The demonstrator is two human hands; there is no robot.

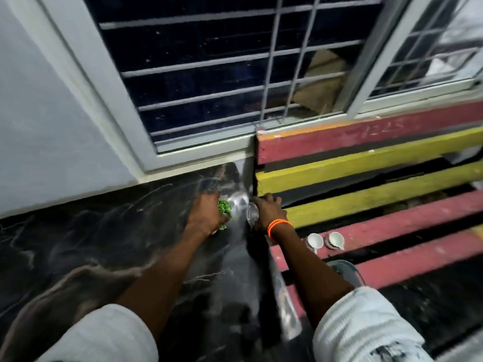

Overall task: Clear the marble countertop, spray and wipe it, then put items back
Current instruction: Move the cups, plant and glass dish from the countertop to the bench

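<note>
The black marble countertop (78, 244) with pale veins fills the lower left, below a barred window. My left hand (205, 218) is closed over a small green plant (224, 207) near the counter's far right corner; its pot is mostly hidden under my palm. My right hand (269, 211), with orange bands on the wrist, grips a clear glass (252, 214) at the counter's right edge. The two hands are close together, and the picture is blurred around them.
A red and yellow slatted bench (379, 163) adjoins the counter on the right. Two small white cups (325, 240) stand on one red slat. The window sill (198, 152) runs behind the counter, and a pale wall (39, 126) stands at left.
</note>
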